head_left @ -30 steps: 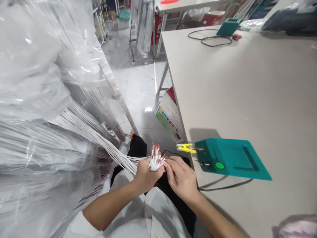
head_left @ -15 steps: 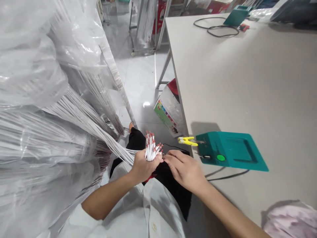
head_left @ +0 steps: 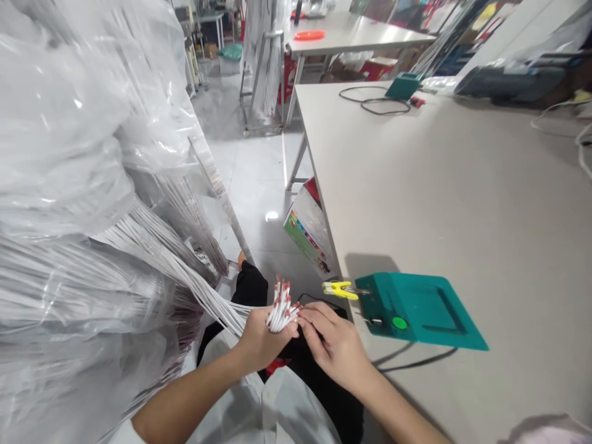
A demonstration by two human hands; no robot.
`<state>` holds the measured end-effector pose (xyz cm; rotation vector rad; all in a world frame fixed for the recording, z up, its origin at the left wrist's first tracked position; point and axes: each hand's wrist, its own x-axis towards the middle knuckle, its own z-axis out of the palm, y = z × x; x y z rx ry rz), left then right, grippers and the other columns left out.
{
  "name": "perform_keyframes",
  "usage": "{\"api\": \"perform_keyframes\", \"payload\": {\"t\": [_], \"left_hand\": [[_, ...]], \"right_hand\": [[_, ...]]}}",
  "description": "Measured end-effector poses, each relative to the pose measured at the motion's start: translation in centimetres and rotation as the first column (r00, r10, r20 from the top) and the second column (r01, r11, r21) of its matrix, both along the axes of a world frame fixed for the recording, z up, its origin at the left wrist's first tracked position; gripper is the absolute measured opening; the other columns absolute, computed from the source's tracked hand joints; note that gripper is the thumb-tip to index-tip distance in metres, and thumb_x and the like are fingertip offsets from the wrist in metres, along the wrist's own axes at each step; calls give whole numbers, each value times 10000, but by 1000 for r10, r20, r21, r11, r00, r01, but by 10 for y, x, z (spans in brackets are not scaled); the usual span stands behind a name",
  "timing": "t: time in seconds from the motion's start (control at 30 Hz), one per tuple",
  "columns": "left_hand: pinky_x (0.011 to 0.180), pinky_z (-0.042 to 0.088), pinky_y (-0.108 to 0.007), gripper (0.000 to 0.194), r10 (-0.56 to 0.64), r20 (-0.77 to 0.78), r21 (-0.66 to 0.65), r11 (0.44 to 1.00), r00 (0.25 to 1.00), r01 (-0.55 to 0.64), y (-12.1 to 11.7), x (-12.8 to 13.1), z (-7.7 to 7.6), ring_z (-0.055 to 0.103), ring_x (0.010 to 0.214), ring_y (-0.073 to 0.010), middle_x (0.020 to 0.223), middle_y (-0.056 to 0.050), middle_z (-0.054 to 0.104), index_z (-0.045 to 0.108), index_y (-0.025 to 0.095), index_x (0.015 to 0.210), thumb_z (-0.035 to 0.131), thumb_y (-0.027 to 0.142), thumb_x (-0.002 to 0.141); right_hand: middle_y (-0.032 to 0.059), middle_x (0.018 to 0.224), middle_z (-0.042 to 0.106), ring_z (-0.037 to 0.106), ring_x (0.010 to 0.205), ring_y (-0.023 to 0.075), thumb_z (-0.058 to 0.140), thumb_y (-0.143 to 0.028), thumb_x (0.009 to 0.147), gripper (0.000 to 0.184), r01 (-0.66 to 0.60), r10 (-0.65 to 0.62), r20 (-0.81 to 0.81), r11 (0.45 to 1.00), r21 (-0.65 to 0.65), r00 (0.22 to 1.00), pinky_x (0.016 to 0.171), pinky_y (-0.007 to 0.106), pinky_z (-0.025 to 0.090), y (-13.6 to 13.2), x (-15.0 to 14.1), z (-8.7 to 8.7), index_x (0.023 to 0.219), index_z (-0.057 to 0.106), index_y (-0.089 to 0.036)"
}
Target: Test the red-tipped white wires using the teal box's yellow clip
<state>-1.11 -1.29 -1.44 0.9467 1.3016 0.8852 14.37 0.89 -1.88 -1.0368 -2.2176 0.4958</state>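
My left hand [head_left: 261, 342] is closed round a bundle of white wires [head_left: 283, 311] with reddish-brown tips that fan out above the fist. From that fist the wires run back left toward the hanging wire bundles. Beside it, my right hand [head_left: 326, 336] has thumb and forefinger pinched at the edge of the wire tips; what lies between those fingers is too small to make out. To the right, a green device [head_left: 420, 311] with a bright green button sits at the table edge. A yellow-handled clip [head_left: 340, 289] sticks out from its left side.
Plastic-wrapped wire bundles [head_left: 69, 277] hang close on the left. A pale table [head_left: 462, 203] stretches along the right, with a second green device [head_left: 403, 86] and its cable at the far end. A printed box [head_left: 308, 231] stands on the floor by the table.
The camera view has tilted up, so the hands and table sit lower in the picture and more of the room shows. The left hand keeps its hold; the right hand stays pinched beside the tips.
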Motion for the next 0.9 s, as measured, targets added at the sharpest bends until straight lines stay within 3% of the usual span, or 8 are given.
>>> {"api": "perform_keyframes", "payload": {"t": [0.13, 0.23, 0.3, 0.37, 0.47, 0.6, 0.8, 0.9], "left_hand": [[558, 380, -209, 123, 64, -102, 55, 997, 993, -59, 0, 6, -1, 444, 582, -99, 605, 9, 539, 554, 135, 631, 527, 200, 731], [572, 398, -213, 125, 74, -162, 73, 995, 984, -63, -1, 7, -3, 473, 596, -109, 629, 0, 568, 572, 132, 674, 529, 228, 741], [565, 404, -212, 135, 62, -183, 77, 996, 981, -49, -2, 7, -6, 489, 595, -115, 624, -6, 582, 578, 132, 662, 545, 241, 734], [564, 411, -215, 146, 61, -200, 84, 995, 978, -45, -2, 6, -10, 509, 600, -124, 627, -12, 597, 593, 135, 663, 562, 261, 729], [576, 418, -225, 152, 70, -224, 109, 993, 972, -46, -3, 5, -17, 530, 616, -137, 635, -20, 610, 614, 147, 675, 572, 283, 728], [571, 413, -235, 160, 32, -259, 133, 991, 965, 2, -3, 5, -19, 522, 596, -144, 568, -14, 580, 602, 165, 597, 601, 281, 706], [583, 414, -248, 144, 9, -239, 179, 983, 971, 35, -4, 4, -7, 533, 610, -157, 558, -18, 576, 589, 180, 539, 625, 207, 675], [622, 438, -259, 75, 57, -211, 149, 989, 976, -25, 0, 7, 0, 564, 663, -168, 639, -36, 623, 631, 169, 630, 603, 199, 692]], "right_hand": [[81, 821, 611, 593, 617, 147, 405, -171, 852, 186, 68, -72, 137, 997, 35, 988, 562, 265, 469, -1, -1, 5, 828, 589, -154], [42, 688, 580, 555, 574, 132, 387, -218, 847, 234, 91, -83, 40, 966, -241, 996, 531, 242, 427, 3, -5, 14, 700, 562, -168], [5, 571, 526, 510, 520, 116, 401, -276, 832, 261, 62, -123, -75, 836, -545, 990, 497, 227, 392, 7, -7, 20, 633, 534, -174], [-39, 464, 445, 423, 424, 88, 444, -340, 795, 263, -2, -214, -166, 605, -796, 963, 438, 212, 329, 11, -8, 25, 609, 524, -173], [-77, 391, 385, 325, 361, 52, 542, -362, 703, 229, -108, -341, -235, 351, -930, 910, 402, 196, 246, 17, -7, 29, 599, 544, -157], [-81, 383, 408, 307, 340, 30, 627, -303, 607, 178, -221, -405, -296, 222, -950, 865, 374, 178, 227, 19, -3, 26, 565, 557, -145], [-86, 441, 437, 267, 297, 3, 693, -292, 545, 218, -527, -567, -395, -81, -846, 722, 314, 165, 278, 14, 0, 14, 544, 531, -147], [-75, 472, 449, 339, 313, 19, 718, -336, 576, 255, -518, -567, -415, -24, -855, 711, 322, 176, 333, 13, 4, 11, 575, 554, -141]]}}
